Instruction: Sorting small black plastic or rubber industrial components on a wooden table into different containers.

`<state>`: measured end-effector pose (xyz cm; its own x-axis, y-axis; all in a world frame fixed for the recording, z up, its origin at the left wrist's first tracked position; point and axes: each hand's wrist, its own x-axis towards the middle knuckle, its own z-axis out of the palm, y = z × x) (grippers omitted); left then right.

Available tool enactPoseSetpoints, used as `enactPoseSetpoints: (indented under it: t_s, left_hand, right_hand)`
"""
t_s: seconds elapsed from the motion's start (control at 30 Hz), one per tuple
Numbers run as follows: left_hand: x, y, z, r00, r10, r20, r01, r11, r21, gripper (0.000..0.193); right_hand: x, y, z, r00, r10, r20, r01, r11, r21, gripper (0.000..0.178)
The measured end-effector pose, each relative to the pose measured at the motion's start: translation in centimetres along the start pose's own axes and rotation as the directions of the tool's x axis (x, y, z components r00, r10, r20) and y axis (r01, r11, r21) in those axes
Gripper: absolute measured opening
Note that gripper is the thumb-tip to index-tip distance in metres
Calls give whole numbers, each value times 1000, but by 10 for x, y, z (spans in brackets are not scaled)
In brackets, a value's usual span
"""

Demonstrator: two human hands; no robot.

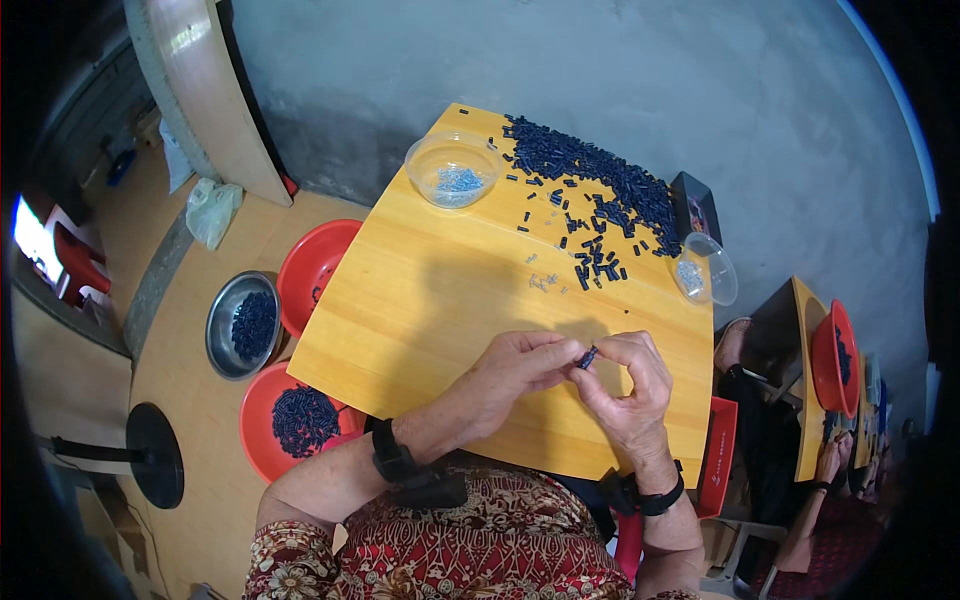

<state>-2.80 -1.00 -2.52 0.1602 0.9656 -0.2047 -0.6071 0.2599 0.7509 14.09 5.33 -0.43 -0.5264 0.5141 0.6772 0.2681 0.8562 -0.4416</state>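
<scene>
Over the near part of the yellow wooden table (400,290), my two hands meet at a small dark cylindrical piece (587,357). Thumb and forefinger of my right hand (635,395) close on it from the right. The fingertips of my left hand (515,370) pinch together at its left end; anything smaller between them is too small to make out. Farther back lies a big heap of similar dark pieces (590,165), with loose ones scattered in front. Several tiny clear bits (545,281) rest on the wood between the heap and my hands.
A clear bowl (420,160) of small bluish parts stands back left; a clear tub (722,275) is at the right edge beside a black box (695,205). Red basins (258,440) and a metal bowl (216,340) sit low at left. Another person's hand (832,457) is far right.
</scene>
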Motion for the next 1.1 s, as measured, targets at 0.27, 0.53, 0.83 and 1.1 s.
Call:
enactPoseSetpoints:
  t_s: [0.27, 0.53, 0.83, 1.1]
  left_hand:
    - [3, -5, -4, 996, 70, 47, -75, 991, 107, 20]
    - [3, -9, -2, 992, 123, -10, -120, 984, 130, 19]
    - [2, -12, 2, 968, 245, -53, -186, 844, 504, 18]
    - [4, -10, -4, 991, 134, 0, -133, 985, 110, 21]
  right_hand:
    - [2, 0, -1, 995, -83, 50, 86, 995, -49, 35]
    - [5, 0, -9, 973, 165, 161, -191, 968, 165, 15]
    - [3, -9, -9, 943, 290, 166, -309, 944, 110, 10]
    - [11, -9, -9, 987, 23, 157, -8, 996, -92, 35]
